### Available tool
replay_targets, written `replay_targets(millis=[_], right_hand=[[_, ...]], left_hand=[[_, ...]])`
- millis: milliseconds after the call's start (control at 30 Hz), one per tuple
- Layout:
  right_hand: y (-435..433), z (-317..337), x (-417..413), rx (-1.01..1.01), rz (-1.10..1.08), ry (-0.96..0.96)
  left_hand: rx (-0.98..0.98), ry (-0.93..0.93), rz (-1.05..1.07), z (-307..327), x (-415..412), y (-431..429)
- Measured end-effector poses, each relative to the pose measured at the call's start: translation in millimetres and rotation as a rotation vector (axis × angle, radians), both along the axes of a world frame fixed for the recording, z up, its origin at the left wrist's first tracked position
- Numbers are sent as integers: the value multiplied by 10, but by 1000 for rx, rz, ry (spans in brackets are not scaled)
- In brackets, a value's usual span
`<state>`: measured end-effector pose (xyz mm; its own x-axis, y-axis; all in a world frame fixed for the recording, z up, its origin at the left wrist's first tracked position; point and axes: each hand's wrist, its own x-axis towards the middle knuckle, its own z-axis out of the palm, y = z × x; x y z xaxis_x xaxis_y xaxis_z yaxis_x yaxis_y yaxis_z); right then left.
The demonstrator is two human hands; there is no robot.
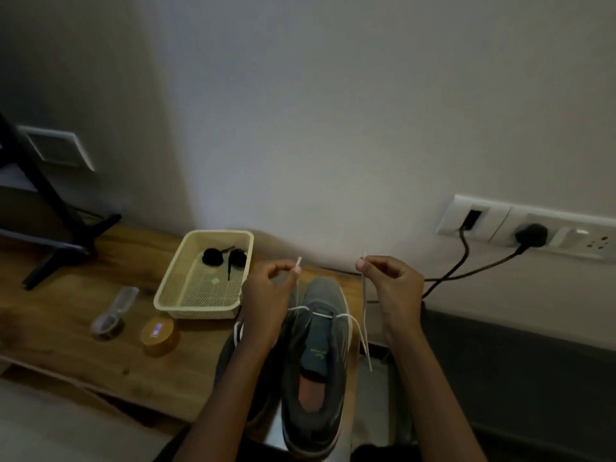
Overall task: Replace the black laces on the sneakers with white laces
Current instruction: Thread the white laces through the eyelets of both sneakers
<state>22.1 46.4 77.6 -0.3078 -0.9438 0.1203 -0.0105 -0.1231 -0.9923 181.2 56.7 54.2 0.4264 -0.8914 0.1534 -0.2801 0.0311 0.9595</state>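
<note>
- A grey sneaker stood on the wooden counter at the frame's six o'clock, with its toe pointing to twelve o'clock, toward the wall.
- A white lace crossed the sneaker's foremost eyelets, and its two ends ran up and out to either side.
- The left hand pinched one lace tip between thumb and forefinger at eleven o'clock from the toe, with the tip poking up above the fingers.
- The right hand pinched the other end at one o'clock from the toe, and the strand hung down along the shoe's right side.
- A second sneaker sat just beside the first at nine o'clock, mostly hidden behind the left forearm.
- A cream plastic basket sat at ten o'clock from the sneaker and held two rolled black laces near its far wall, plus a small pale scrap on its mesh floor.
- An orange round container and a clear plastic piece lay at seven o'clock from the basket.
- A black plug sat in a wall socket at two o'clock.
</note>
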Motion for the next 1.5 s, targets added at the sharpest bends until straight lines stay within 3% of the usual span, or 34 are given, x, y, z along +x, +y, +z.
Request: replay_targets(millis=[167,333,400,600,900,1500], right_hand=[[-170,-477,124,94,-8,-5],[-232,-835,230,207,60,153],[-231,-894,231,206,77,215],[-234,-982,231,192,129,362],[-179,-1018,179,303,176,504],[-124,-1037,317,230,317,767]], left_hand=[[187,-410,-14,-328,30,-97],[253,-584,33,-371,93,-131],[254,-648,-15,-348,31,-95],[595,-999,-249,-418,-40,-14],[597,-924,-253,-438,-54,7],[656,-833,-206,-611,-9,-89]])
